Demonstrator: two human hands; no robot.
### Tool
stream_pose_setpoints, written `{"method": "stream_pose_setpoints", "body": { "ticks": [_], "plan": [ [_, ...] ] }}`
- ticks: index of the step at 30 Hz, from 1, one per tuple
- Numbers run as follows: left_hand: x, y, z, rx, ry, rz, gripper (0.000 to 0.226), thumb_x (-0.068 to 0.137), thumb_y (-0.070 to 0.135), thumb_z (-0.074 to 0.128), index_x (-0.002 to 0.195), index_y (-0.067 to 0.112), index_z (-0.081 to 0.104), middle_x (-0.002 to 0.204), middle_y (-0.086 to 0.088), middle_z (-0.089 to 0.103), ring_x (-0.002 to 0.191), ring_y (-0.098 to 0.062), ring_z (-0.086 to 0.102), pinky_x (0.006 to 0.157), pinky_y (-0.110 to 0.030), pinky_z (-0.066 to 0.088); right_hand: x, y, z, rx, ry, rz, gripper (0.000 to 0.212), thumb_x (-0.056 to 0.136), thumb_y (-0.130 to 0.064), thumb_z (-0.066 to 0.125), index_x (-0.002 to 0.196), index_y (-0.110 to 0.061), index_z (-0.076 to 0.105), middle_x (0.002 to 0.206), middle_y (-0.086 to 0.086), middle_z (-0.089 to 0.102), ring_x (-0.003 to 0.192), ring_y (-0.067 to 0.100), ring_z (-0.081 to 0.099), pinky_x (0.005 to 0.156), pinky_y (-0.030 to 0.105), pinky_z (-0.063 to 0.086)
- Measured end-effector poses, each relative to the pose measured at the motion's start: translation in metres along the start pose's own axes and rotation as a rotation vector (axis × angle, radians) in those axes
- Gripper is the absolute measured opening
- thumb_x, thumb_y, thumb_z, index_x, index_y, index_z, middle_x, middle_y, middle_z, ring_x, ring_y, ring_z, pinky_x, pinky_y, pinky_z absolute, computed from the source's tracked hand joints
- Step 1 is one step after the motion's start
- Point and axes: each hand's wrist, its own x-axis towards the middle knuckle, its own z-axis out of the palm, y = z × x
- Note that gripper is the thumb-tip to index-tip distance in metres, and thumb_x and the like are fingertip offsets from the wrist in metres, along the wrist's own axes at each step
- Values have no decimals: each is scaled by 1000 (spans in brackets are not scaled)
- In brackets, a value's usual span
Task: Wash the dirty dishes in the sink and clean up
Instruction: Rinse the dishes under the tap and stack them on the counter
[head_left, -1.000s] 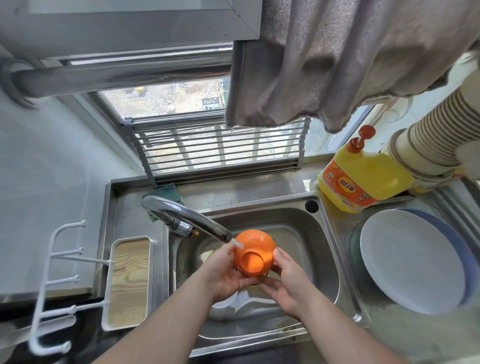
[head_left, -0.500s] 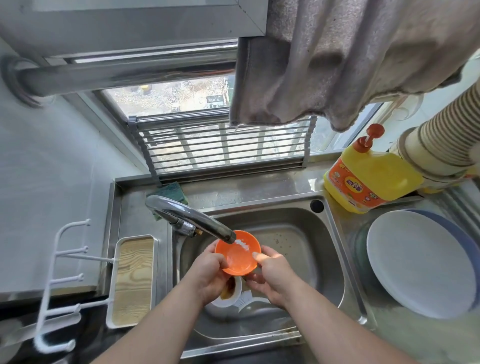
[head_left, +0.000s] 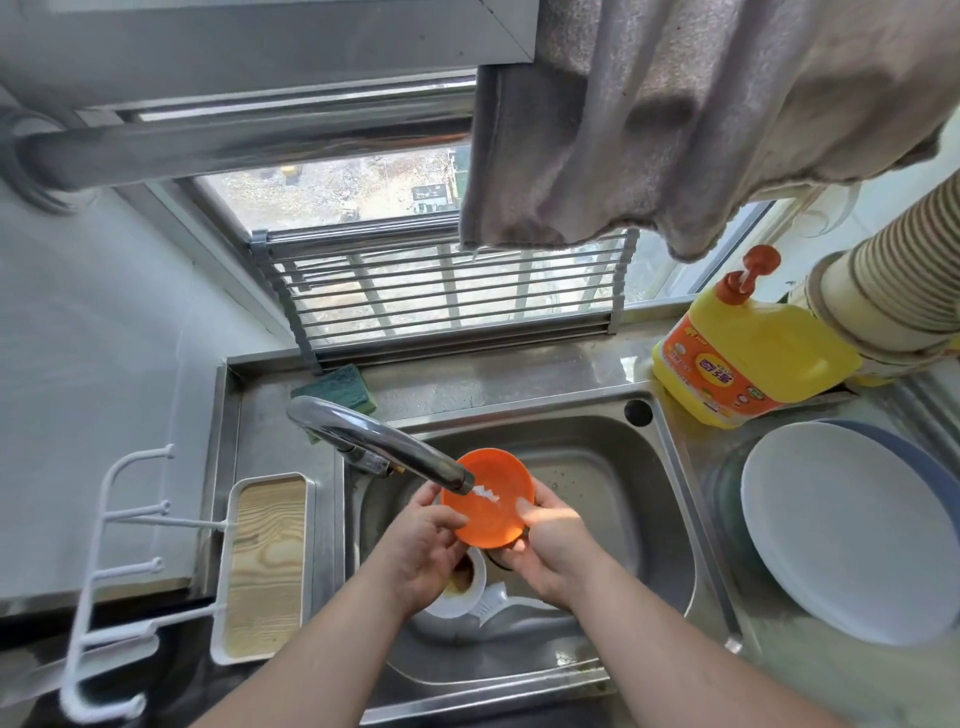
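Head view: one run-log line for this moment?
step: rinsing | item: orange bowl under faucet | left hand: holding bowl | right hand: holding bowl | water: running

Counted inventory: one orange bowl; one white cup with brown residue; one white brush; one faucet; one sink; two stacked plates, white on blue; one yellow detergent bottle; one green sponge; one wood-lined tray; one hanging towel; two hands, left hand and right hand.
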Motion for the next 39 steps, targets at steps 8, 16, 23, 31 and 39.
{"method": "stream_pose_setpoints", "body": {
  "ticks": [8,16,23,31,39],
  "plan": [
    [2,-26,-26,45,35,-174,50,91,-4,51,137,14,58,126,-30,67,102,-40,69,95,-49,57,-12,22,-22,-141,-41,139,39,109,-8,43,142,-26,55,129,19,65,113,38,67,86,48,61],
    [13,-12,17,16,-6,-129,35,105,27,51,125,4,68,110,-14,77,96,-29,73,85,-42,58,1,-16,-29,-6,-37,15,34,110,-5,44,131,-25,61,128,17,63,114,39,63,96,58,57],
    [14,-12,-23,834,173,390,19,100,27,63,119,31,61,102,4,76,97,-16,72,99,-47,56,-3,-4,-20,-45,-65,61,39,104,0,53,129,-27,65,130,16,64,117,40,64,91,52,61],
    [30,-35,-30,1506,-154,920,22,91,53,63,95,34,72,117,14,70,122,-19,57,107,-40,44,-3,-18,-27,-271,135,64,40,97,-51,62,112,-15,69,74,5,63,58,16,56,43,22,41],
    [8,-25,36,167,75,152,19,110,13,48,101,7,64,82,-9,68,67,-17,65,58,-32,56,-10,-4,-28,-385,48,-13,22,103,-27,54,120,-25,68,80,3,60,59,14,47,48,21,41]
  ]
}}
